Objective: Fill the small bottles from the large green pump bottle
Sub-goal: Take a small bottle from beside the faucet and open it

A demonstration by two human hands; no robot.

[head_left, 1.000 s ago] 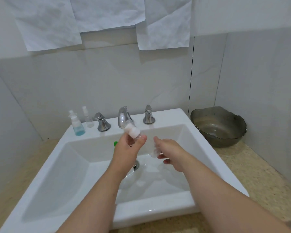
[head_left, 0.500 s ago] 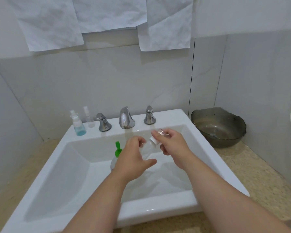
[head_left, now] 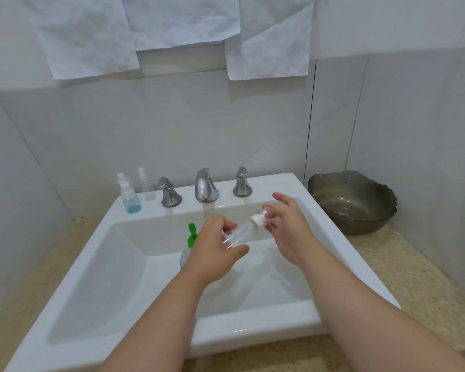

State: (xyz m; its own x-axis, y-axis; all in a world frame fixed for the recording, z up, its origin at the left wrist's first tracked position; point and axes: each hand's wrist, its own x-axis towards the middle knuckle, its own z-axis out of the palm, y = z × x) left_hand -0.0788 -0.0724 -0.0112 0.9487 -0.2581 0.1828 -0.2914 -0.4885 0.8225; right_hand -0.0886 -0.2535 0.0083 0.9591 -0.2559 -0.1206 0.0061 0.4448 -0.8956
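My left hand (head_left: 214, 252) holds a small clear bottle (head_left: 242, 232) tilted over the sink, its base in my fingers. My right hand (head_left: 287, 229) pinches the bottle's white spray cap (head_left: 258, 219) at the upper end. The large pump bottle sits in the basin behind my left hand; only its green pump head (head_left: 191, 234) and a bit of clear body show. Two more small bottles stand on the sink's back left ledge: one with blue liquid (head_left: 129, 196) and a clear one (head_left: 147, 185).
The white sink (head_left: 97, 264) has a chrome faucet (head_left: 205, 186) with two handles at the back. A dark glass bowl (head_left: 352, 202) stands on the speckled counter at the right. Paper sheets hang on the wall above.
My left hand dropped from near the faucet to the bottle's base. My right hand shifted to the cap end, and the bottle now lies tilted between both hands.
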